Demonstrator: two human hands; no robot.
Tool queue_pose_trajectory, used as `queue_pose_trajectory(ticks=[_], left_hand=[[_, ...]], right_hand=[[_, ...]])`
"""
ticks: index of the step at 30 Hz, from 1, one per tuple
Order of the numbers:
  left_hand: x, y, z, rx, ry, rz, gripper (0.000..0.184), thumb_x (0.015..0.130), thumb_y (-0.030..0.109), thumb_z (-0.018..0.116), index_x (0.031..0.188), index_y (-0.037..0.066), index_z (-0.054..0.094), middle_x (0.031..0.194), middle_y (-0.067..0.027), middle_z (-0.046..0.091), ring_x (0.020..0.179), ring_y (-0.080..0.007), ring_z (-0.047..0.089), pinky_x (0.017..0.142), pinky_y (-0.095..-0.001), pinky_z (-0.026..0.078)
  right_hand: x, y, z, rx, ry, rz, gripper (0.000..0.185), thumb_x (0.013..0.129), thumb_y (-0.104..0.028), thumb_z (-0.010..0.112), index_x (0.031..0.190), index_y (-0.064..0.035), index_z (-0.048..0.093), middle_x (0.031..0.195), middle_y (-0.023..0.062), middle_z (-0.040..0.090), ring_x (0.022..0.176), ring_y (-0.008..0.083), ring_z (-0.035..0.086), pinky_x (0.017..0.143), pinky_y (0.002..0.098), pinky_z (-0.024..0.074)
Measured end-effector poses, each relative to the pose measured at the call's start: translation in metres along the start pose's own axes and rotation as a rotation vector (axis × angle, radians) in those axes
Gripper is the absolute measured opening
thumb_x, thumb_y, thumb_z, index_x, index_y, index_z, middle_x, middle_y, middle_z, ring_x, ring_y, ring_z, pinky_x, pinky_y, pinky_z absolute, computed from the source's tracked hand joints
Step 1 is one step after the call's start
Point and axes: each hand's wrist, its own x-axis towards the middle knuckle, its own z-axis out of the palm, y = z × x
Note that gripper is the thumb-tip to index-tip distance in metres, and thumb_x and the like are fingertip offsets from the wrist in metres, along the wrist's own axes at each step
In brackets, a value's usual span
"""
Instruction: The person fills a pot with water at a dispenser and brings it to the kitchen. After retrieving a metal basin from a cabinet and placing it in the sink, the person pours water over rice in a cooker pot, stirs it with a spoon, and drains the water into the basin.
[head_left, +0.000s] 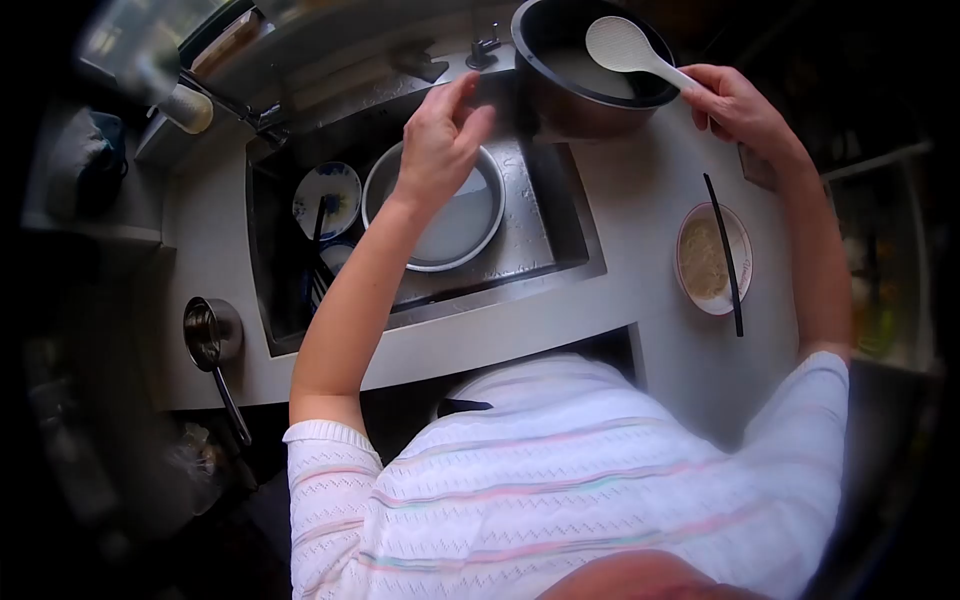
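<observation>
My right hand (pixel 735 108) grips the handle of a white rice paddle (pixel 618 45), whose broad head is over the mouth of a dark round pot (pixel 560 110). Something pale lies inside the pot, though I cannot make out what. Over the sink, my left hand (pixel 445 135) is raised with nothing in it, its fingers slightly blurred and the thumb apart. Below that hand a round metal basin (pixel 490 225) with cloudy liquid stands in the sink (pixel 530 262), partly hidden by my forearm.
Left of the basin are a patterned bowl (pixel 303 200) and dark utensils. A faucet (pixel 270 122) rises at the sink's back left. On the right counter sits a bowl (pixel 738 262) of pale food with black chopsticks (pixel 728 260) across it. A metal ladle (pixel 228 395) rests in a small pot (pixel 230 325).
</observation>
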Motion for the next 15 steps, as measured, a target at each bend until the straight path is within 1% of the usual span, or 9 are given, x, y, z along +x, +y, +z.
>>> queue_pose_trajectory(ticks=[1,3,5,7,8,9,11,14,15], left_hand=[[0.017,-0.011,0.015,0.064,0.010,0.000,0.039,0.085,0.019,0.057,0.121,0.004,0.050,0.100,-0.0055,0.059,0.083,-0.0107,0.057,0.067,-0.0224,0.049],[0.054,-0.035,0.046,-0.048,0.010,-0.164,0.035,0.087,0.022,0.055,0.116,0.003,0.052,0.088,-0.0048,0.059,0.071,-0.0095,0.056,0.058,-0.0211,0.047],[0.071,-0.032,0.061,-0.222,-0.030,-0.344,0.030,0.088,0.024,0.054,0.109,0.003,0.054,0.078,-0.0039,0.058,0.060,-0.0083,0.053,0.050,-0.0205,0.045],[0.086,-0.018,0.069,-0.463,-0.112,-0.542,0.024,0.089,0.024,0.053,0.101,0.003,0.056,0.070,-0.0029,0.056,0.050,-0.0072,0.049,0.044,-0.0207,0.042],[0.089,-0.024,0.075,-0.494,-0.106,-0.573,0.017,0.088,0.021,0.053,0.091,0.004,0.055,0.064,-0.0028,0.054,0.046,-0.0079,0.048,0.041,-0.0209,0.041],[0.090,-0.023,0.075,-0.538,-0.101,-0.578,0.017,0.088,0.021,0.054,0.090,0.004,0.055,0.064,-0.0026,0.054,0.046,-0.0080,0.048,0.041,-0.0206,0.041],[0.090,-0.021,0.075,-0.631,-0.097,-0.587,0.015,0.087,0.020,0.054,0.089,0.005,0.055,0.064,-0.0023,0.054,0.047,-0.0080,0.049,0.041,-0.0202,0.042],[0.090,-0.030,0.077,-0.734,-0.090,-0.590,0.014,0.086,0.015,0.057,0.095,0.005,0.057,0.065,-0.0025,0.056,0.047,-0.0078,0.051,0.042,-0.0203,0.046],[0.091,-0.032,0.076,-0.765,-0.086,-0.587,0.014,0.086,0.014,0.057,0.096,0.005,0.057,0.066,-0.0026,0.056,0.047,-0.0076,0.051,0.043,-0.0205,0.046]], right_hand=[[0.021,0.005,-0.012,-0.168,0.019,0.043,0.030,0.090,-0.024,0.051,0.107,-0.0009,0.057,0.061,0.0021,0.053,0.047,0.0038,0.048,0.040,0.0169,0.0374],[0.069,0.018,-0.016,-0.511,0.067,0.120,0.028,0.087,-0.021,0.050,0.104,-0.0007,0.058,0.065,0.0076,0.058,0.055,0.0141,0.057,0.049,0.0266,0.0458],[0.110,0.029,-0.008,-0.912,0.091,0.094,0.023,0.078,-0.009,0.049,0.096,-0.0033,0.063,0.082,0.0136,0.065,0.077,0.0262,0.063,0.068,0.0356,0.0505],[0.122,0.026,0.007,-1.071,0.053,0.046,0.023,0.075,-0.006,0.047,0.091,-0.0030,0.064,0.094,0.0157,0.064,0.093,0.0308,0.060,0.078,0.0393,0.0491],[0.130,0.033,0.015,-1.058,0.036,0.012,0.023,0.074,-0.007,0.050,0.092,-0.0032,0.064,0.094,0.0156,0.064,0.093,0.0307,0.060,0.078,0.0387,0.0494],[0.133,0.033,0.024,-1.022,-0.007,-0.007,0.023,0.072,-0.004,0.050,0.090,-0.0029,0.064,0.094,0.0167,0.063,0.094,0.0311,0.060,0.079,0.0385,0.0491],[0.138,0.044,0.038,-0.908,-0.025,-0.088,0.019,0.074,-0.005,0.052,0.088,-0.0011,0.064,0.089,0.0173,0.064,0.088,0.0303,0.061,0.075,0.0374,0.0494],[0.133,0.041,0.035,-0.581,-0.144,-0.106,0.018,0.077,-0.010,0.054,0.088,0.0005,0.064,0.077,0.0147,0.064,0.072,0.0244,0.063,0.067,0.0339,0.0495],[0.133,0.036,0.032,-0.553,-0.166,-0.101,0.020,0.077,-0.010,0.055,0.091,0.0006,0.064,0.078,0.0140,0.064,0.071,0.0228,0.062,0.067,0.0327,0.0495]])
